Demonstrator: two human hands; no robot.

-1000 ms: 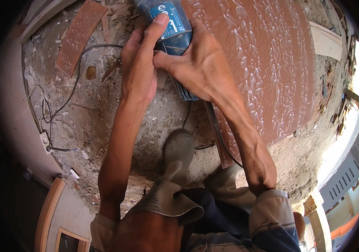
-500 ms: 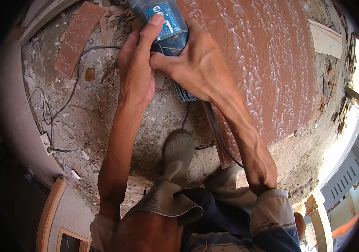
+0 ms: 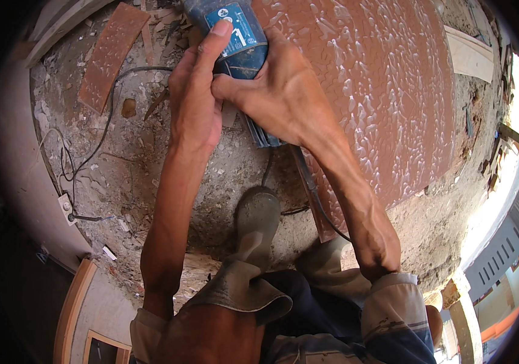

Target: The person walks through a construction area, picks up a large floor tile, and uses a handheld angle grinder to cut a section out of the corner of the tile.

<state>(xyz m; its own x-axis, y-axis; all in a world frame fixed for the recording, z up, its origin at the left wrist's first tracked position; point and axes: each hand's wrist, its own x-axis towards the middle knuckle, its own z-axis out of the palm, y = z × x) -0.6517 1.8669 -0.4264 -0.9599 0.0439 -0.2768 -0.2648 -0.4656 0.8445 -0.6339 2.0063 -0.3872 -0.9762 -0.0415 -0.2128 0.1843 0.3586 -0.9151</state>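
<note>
Both my hands grip a blue corded power tool [image 3: 244, 64] at the top of the view. My left hand [image 3: 195, 100] wraps its left side, with the thumb lying over the label. On the other side my right hand [image 3: 289, 91] clasps the body, thumb pointing toward my left hand. A dark ribbed part of the tool shows below my hands. The tool's far end is cut off by the frame edge, so its working part is hidden. Right beside it lies a large brown panel [image 3: 393, 103] with a glossy, rippled surface, partly under my right forearm.
A smaller brown strip [image 3: 111, 54] lies on the rubble-strewn floor at upper left. Black cable [image 3: 111, 115] runs along the left, near a white socket [image 3: 66, 206]. My rubber boot [image 3: 258, 212] stands below the tool. A pale board [image 3: 468, 54] lies past the panel's right edge.
Both hands and the power tool have shifted very slightly to the left. The grip looks the same, and the panel has not visibly moved.
</note>
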